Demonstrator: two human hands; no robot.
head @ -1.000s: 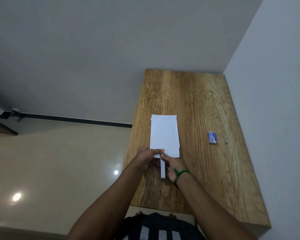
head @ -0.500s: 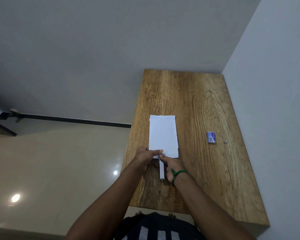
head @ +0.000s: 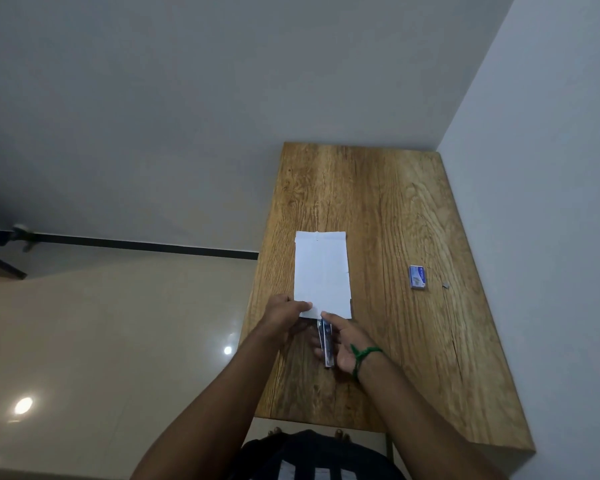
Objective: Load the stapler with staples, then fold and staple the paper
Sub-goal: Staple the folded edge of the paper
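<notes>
Both forearms reach forward over the wooden tabletop (head: 378, 202). The left hand (head: 284, 315) pinches the near-left corner of the folded white paper (head: 321, 271), thumb on top. The right hand (head: 345, 344), with a green thread band (head: 362, 355) at the wrist, grips a slim stapler (head: 326, 341) whose nose meets the paper's near edge. A small blue staple box (head: 417, 277) lies well apart, to the right.

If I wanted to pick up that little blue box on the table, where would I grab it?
Probably pinch the blue box across its two long sides, coming from above: it lies flat on the table, low and narrow, with nothing touching its sides.
</notes>
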